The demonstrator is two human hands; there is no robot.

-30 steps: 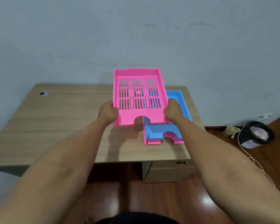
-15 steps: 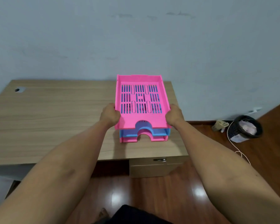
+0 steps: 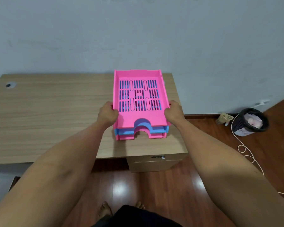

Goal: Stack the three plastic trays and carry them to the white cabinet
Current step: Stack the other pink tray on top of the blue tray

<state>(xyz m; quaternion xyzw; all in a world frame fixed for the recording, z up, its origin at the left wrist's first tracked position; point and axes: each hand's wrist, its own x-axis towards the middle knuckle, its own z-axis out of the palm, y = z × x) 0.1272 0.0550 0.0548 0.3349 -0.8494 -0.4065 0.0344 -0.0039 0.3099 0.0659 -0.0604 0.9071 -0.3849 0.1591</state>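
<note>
Three plastic trays lie stacked on the right end of the wooden desk. The top pink tray rests on a blue tray, which sits on another pink tray. My left hand grips the top tray's left wall. My right hand grips its right wall. Blue shows through the slots in the top tray's floor. The white cabinet is not in view.
A drawer unit sits under the desk's right end. On the wooden floor to the right stand a black waste basket, a crumpled paper bag and a loose white cable. A cable hole marks the desk's far left.
The top pink tray has come right and down from above the desk's middle onto the blue tray, so the three now line up. Both hands stayed on its sides.
</note>
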